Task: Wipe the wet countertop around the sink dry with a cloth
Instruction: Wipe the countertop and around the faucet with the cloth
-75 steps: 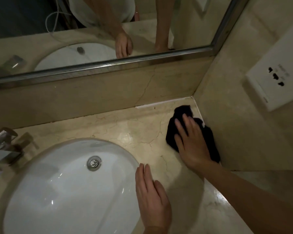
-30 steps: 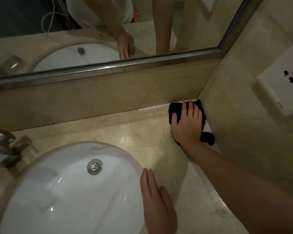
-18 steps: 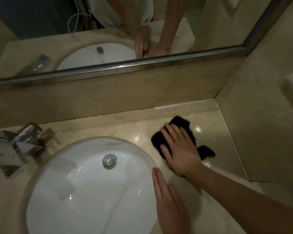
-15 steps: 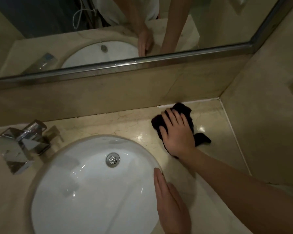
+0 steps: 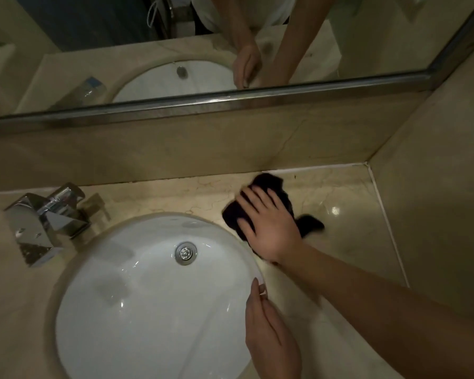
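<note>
Nearest the camera, the left hand (image 5: 268,335) lies flat with its fingers straight and pressed together, resting on the surface (image 5: 348,203) at the right rim of the sink (image 5: 137,296), fingertips pointing toward the back wall. It holds nothing.

The sink is a smooth, glossy white oval bowl set under the surface, with a round chrome drain (image 5: 185,253) toward its back.

Beyond the left hand, the right hand (image 5: 268,222) lies palm down with its fingers spread and nearly straight, pressing on the cloth (image 5: 266,184). The cloth is dark, almost black, soft and crumpled; it lies on the surface just behind the right rear rim of the sink, close to the back edge. Folds stick out past the fingertips and a tail pokes out to the right of the wrist.

The surface is polished beige stone with fine brown veins, shiny enough to throw back a light spot near its right rear corner. A pale sealant line runs along its back and right edges.

At the left rear, an angular chrome faucet (image 5: 43,220) stands beside the sink.

Farthest back, a beige stone splashback rises to a metal-framed mirror (image 5: 203,102).
</note>
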### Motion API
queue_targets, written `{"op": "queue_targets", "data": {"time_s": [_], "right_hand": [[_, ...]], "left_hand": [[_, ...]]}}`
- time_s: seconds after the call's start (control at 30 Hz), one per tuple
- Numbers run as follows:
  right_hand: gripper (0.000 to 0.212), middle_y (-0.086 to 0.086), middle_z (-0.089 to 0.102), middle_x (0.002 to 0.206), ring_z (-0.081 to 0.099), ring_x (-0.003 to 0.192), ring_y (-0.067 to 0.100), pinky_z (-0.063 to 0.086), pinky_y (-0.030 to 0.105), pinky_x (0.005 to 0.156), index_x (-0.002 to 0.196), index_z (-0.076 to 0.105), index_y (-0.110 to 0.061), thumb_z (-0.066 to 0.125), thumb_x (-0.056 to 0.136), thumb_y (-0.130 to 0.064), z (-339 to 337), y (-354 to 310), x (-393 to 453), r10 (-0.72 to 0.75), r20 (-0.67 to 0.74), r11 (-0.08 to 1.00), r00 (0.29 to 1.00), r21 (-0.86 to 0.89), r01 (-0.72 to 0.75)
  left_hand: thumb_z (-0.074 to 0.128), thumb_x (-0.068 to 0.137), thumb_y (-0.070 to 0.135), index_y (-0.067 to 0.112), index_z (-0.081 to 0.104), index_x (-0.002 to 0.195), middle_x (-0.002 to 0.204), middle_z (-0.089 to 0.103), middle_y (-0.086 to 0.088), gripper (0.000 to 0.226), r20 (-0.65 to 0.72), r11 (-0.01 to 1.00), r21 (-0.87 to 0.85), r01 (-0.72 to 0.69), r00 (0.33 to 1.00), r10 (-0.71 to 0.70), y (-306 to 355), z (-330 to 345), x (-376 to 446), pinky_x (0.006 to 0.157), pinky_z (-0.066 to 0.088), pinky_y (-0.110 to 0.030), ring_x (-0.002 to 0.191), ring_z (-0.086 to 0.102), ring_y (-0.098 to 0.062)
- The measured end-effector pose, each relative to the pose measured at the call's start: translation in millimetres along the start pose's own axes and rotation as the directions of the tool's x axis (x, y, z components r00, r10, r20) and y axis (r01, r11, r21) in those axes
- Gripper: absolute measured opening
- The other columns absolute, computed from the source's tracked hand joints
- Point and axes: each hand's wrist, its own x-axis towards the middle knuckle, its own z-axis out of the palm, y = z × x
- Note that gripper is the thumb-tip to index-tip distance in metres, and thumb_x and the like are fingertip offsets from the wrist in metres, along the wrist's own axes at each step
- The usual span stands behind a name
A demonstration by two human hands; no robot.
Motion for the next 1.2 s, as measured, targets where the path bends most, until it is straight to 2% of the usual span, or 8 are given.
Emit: {"op": "queue_targets", "data": {"time_s": [0.1, 0.33, 0.5, 0.63, 0.73, 0.87, 1.03, 1.2], "right_hand": [[0.058, 0.004, 0.034, 0.162, 0.025, 0.151, 0.022, 0.006, 0.040, 0.124, 0.154, 0.038, -0.017, 0.027, 0.103, -0.042, 2, -6, 31, 0.057, -0.002, 0.998, 0.998, -0.001, -0.057], [0.057, -0.004, 0.016, 0.167, 0.009, 0.154, 0.014, 0.005, 0.039, 0.125, 0.160, 0.022, -0.023, 0.032, 0.106, -0.039, -6, -9, -104, -0.166, 0.112, 0.986, 0.980, 0.015, 0.165], [0.057, 0.000, 0.028, 0.164, 0.023, 0.151, 0.019, 0.010, 0.040, 0.125, 0.157, 0.032, -0.020, 0.032, 0.104, -0.042, 3, -11, -16, -0.242, 0.064, 0.969, 0.968, -0.035, 0.245], [0.058, 0.003, 0.038, 0.159, 0.032, 0.148, 0.023, 0.008, 0.037, 0.124, 0.152, 0.042, -0.017, 0.027, 0.102, -0.043, 6, -28, 74, -0.192, 0.067, 0.981, 0.979, 0.010, 0.192], [0.057, 0.001, 0.035, 0.161, 0.028, 0.149, 0.020, 0.010, 0.038, 0.125, 0.153, 0.040, -0.018, 0.032, 0.104, -0.044, -1, -7, 40, -0.244, 0.065, 0.970, 0.968, 0.001, 0.244], [0.056, -0.004, 0.029, 0.163, 0.021, 0.152, 0.017, 0.009, 0.037, 0.125, 0.156, 0.031, -0.027, 0.026, 0.103, -0.045, -27, 67, -48, 0.058, 0.043, 0.998, 0.997, -0.002, -0.058], [0.063, 0.004, 0.031, 0.162, 0.023, 0.150, 0.023, 0.011, 0.040, 0.125, 0.155, 0.034, -0.015, 0.020, 0.101, -0.042, -35, 81, -63, 0.509, -0.102, 0.859, 0.855, -0.004, -0.512], [0.060, 0.006, 0.034, 0.161, 0.029, 0.149, 0.025, 0.010, 0.041, 0.123, 0.153, 0.038, -0.012, 0.028, 0.101, -0.039, 5, -33, 12, 0.112, -0.019, 0.994, 0.994, 0.018, -0.111]], "left_hand": [[0.040, 0.104, 0.013, 0.036, 0.057, 0.134, 0.118, 0.065, 0.024, 0.042, -0.004, 1.000, -0.001, 0.001, 1.000, -0.001, 0, 0, 1, 0.087, 0.036, 0.000, 0.110, 0.055, 0.013], [0.041, 0.101, 0.029, 0.048, 0.058, 0.112, 0.113, 0.070, 0.016, 0.028, 0.022, 0.988, -0.086, 0.131, 0.991, -0.129, 4, -2, 2, 0.086, 0.044, -0.005, 0.103, 0.060, 0.010], [0.037, 0.100, 0.030, 0.058, 0.054, 0.115, 0.114, 0.068, 0.024, 0.036, 0.029, 0.991, -0.008, 0.134, 0.991, -0.133, -5, 2, 4, 0.093, 0.048, -0.023, 0.108, 0.061, 0.004], [0.039, 0.102, 0.021, 0.057, 0.056, 0.114, 0.110, 0.069, 0.026, 0.042, 0.008, 0.992, -0.037, 0.122, 0.992, -0.122, -3, 2, 4, 0.087, 0.045, -0.010, 0.104, 0.062, 0.007], [0.032, 0.096, 0.040, 0.054, 0.058, 0.116, 0.108, 0.067, 0.030, 0.035, 0.005, 0.995, -0.070, 0.065, 0.998, -0.065, 1, -3, 3, 0.085, 0.043, -0.005, 0.103, 0.062, 0.007], [0.037, 0.102, 0.033, 0.041, 0.065, 0.121, 0.112, 0.070, 0.021, 0.034, 0.000, 0.998, -0.059, 0.022, 1.000, -0.022, 2, -5, 2, 0.091, 0.049, -0.019, 0.107, 0.065, 0.000], [0.033, 0.104, 0.028, 0.036, 0.062, 0.128, 0.121, 0.064, 0.022, 0.039, 0.049, 0.994, 0.028, -0.105, 0.993, 0.104, -2, -2, 7, 0.091, 0.049, -0.022, 0.112, 0.062, -0.002], [0.033, 0.096, 0.035, 0.043, 0.060, 0.126, 0.119, 0.064, 0.018, 0.041, 0.063, 0.998, 0.029, -0.062, 0.996, 0.060, -5, -3, 10, 0.090, 0.048, -0.021, 0.109, 0.062, -0.002]]}}
